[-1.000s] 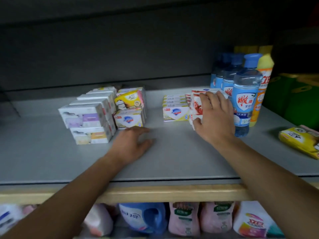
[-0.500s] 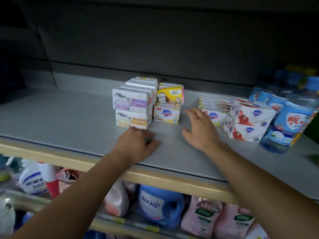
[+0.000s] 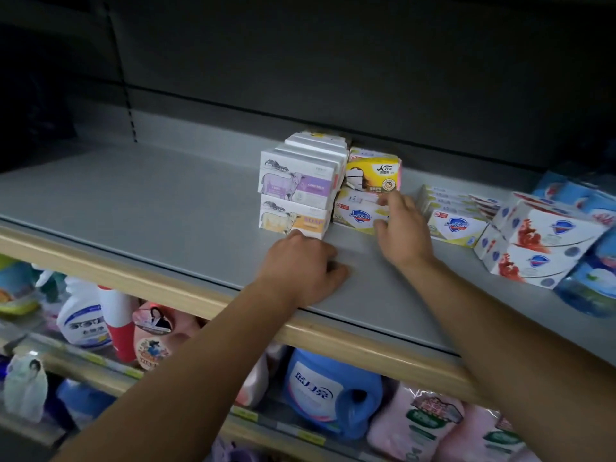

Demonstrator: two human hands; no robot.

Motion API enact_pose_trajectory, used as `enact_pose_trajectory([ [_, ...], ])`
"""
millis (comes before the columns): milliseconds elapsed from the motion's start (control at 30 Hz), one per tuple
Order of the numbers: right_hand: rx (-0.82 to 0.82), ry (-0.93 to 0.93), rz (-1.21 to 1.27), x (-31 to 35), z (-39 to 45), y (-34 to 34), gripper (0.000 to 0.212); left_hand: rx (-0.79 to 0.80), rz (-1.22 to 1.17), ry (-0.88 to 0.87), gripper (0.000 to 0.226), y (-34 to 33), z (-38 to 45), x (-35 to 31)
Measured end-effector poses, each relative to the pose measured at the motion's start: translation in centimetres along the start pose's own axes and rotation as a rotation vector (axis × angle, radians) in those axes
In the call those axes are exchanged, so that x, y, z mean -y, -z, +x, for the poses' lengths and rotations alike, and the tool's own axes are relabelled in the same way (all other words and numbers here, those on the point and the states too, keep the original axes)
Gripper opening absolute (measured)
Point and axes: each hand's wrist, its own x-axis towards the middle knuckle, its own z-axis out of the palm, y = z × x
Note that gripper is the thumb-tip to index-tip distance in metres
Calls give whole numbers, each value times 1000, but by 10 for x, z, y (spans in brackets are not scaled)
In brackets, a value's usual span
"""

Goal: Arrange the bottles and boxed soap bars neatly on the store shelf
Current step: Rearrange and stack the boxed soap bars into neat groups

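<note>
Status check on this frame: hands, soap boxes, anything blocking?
Left hand flat on shelf, empty. Right hand fingers on Safeguard box under yellow box. Nothing blocking.

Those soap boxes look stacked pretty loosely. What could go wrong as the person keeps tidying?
The right hand touches the bottom box under the yellow box; shifting it might topple the yellow one. The red-and-white boxes sit skewed against the bottles, so a nudge could push them over.
</note>
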Motion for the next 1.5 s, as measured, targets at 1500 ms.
enact_pose_trajectory([
  [1500, 260, -224, 957, 6, -97, 57, 10, -29, -942, 246, 59, 21, -10, 3],
])
